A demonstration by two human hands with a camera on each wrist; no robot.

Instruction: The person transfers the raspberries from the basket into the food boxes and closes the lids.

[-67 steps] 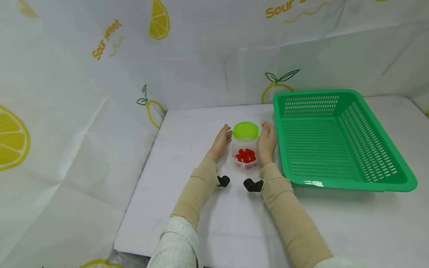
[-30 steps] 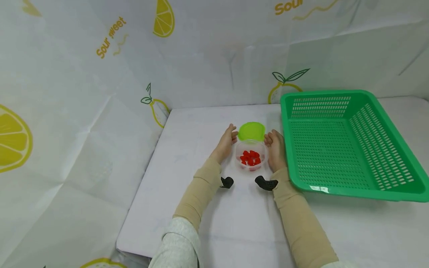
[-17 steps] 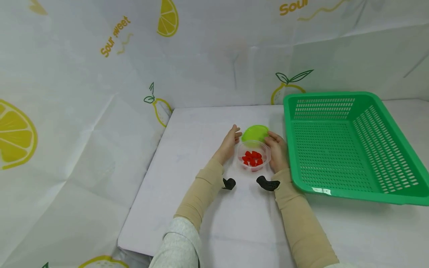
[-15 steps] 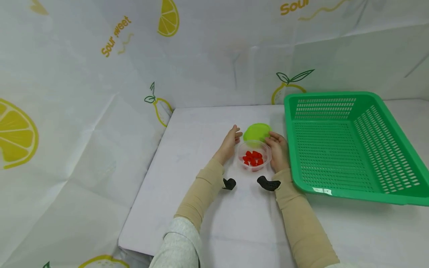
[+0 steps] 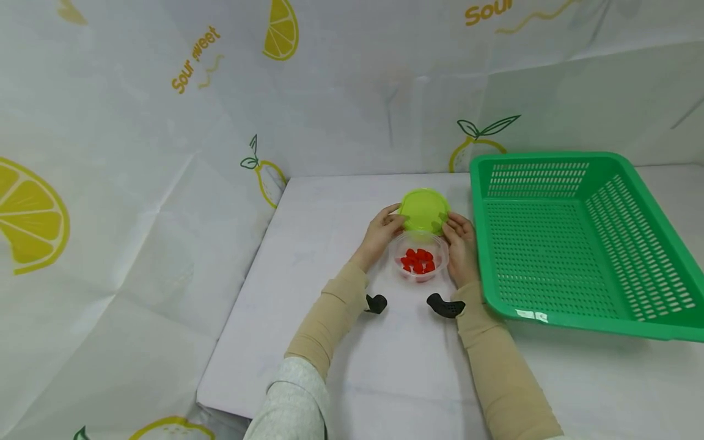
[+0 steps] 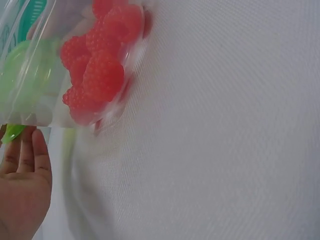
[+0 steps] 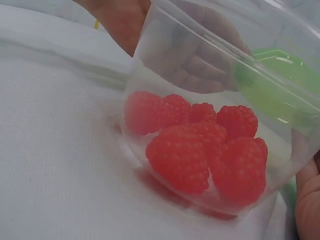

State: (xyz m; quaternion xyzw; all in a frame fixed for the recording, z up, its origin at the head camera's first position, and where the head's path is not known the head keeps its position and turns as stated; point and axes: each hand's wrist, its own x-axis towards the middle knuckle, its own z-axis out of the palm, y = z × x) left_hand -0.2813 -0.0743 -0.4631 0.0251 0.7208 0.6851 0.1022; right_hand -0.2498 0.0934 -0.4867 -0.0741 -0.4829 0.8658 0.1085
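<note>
A green round lid (image 5: 425, 206) is held up at a tilt just behind a clear plastic tub (image 5: 398, 252). Several red raspberries (image 5: 418, 261) lie in the bottom of the uncovered tub, seen large through its wall in both wrist views. My left hand (image 5: 379, 235) pinches the lid's left edge; in the left wrist view, the fingers (image 6: 26, 155) meet a bit of green rim. On the opposite side, my right hand (image 5: 463, 247) grips the lid's lower right edge. The right thumb is largely hidden. The tub stands upright on the white tabletop, between my wrists.
A large green slotted basket (image 5: 550, 315) stands close to my right hand and forearm. Black wrist mounts (image 5: 445, 305) jut inward from both wrists. A white sheet with lemon prints (image 5: 330, 91) hangs behind the table (image 5: 407, 379) and down its left side.
The lid lay flat behind the tub; the right hand took its edge first, then the left closed on it. It is now raised and tilted. The view shifted slightly.
</note>
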